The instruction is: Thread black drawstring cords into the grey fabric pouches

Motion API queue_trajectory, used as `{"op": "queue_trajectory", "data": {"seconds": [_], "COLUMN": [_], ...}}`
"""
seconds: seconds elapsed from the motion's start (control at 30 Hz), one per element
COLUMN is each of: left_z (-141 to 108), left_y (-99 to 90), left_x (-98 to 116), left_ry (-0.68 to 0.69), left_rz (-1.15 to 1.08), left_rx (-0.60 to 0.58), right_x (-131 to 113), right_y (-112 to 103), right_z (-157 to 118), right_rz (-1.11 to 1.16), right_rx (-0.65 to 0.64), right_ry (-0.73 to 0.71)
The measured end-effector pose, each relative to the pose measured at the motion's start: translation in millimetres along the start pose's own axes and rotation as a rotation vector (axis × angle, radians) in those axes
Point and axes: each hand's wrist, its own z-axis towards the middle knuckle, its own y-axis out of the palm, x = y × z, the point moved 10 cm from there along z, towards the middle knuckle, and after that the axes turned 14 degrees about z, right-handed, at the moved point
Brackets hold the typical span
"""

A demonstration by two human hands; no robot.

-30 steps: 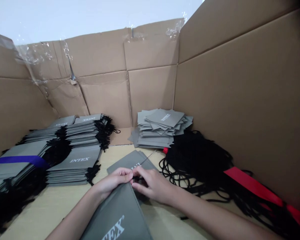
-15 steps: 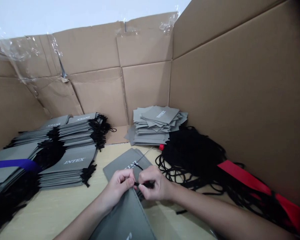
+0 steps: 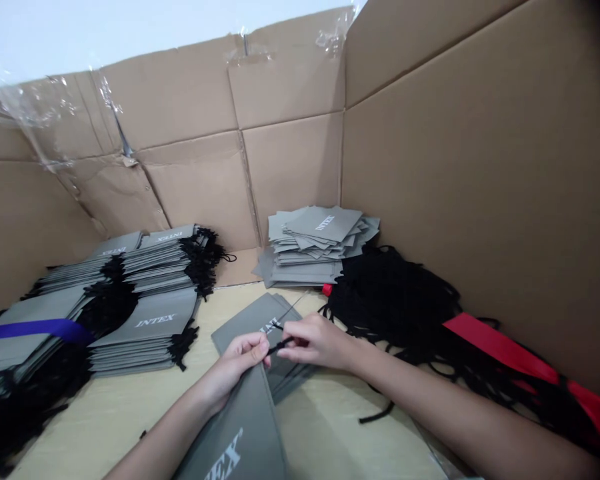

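Observation:
My left hand (image 3: pixel 243 363) pinches the top corner of a grey pouch (image 3: pixel 245 427) with white lettering, which hangs toward me at the bottom centre. Just right of it, my right hand (image 3: pixel 315 341) is closed on a black cord (image 3: pixel 280 345) that runs between the two hands at the pouch's corner. Behind the hands, a few flat grey pouches (image 3: pixel 250 317) lie on the pale table. A loose black cord end (image 3: pixel 377 415) shows below my right forearm.
Stacks of corded INTEX pouches (image 3: pixel 155 323) stand at left, one under a blue band (image 3: pixel 35 328). Loose grey pouches (image 3: pixel 310 243) are piled at the back. Black cords (image 3: pixel 395 287) with a red band (image 3: pixel 500 347) lie right. Cardboard walls (image 3: pixel 190 180) surround the table.
My right hand has moved slightly up and right from my left, and more cord shows between them. The held pouch has turned, so more of its lettering shows. The view has shifted a little.

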Motion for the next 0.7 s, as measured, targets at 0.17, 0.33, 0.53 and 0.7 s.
{"op": "queue_trajectory", "data": {"seconds": [0.17,0.33,0.53,0.7], "left_z": [5,5,4,-5], "left_y": [-5.1,-9.9,-7.8,-0.8], "left_x": [1,14,24,40], "left_ry": [0.016,0.050,0.119,0.180], "left_rz": [-0.001,0.078,0.233,0.616], "left_rx": [0.032,0.095,0.088,0.122], "right_x": [15,17,38,47], "right_y": [0,10,29,38], "right_z": [0,0,-3,-4], "right_rz": [0.107,0.217,0.558,0.853], "right_rx": [0.055,0.112,0.175,0.170], "right_ry": [0.155,0.245,0.446,0.514]}}
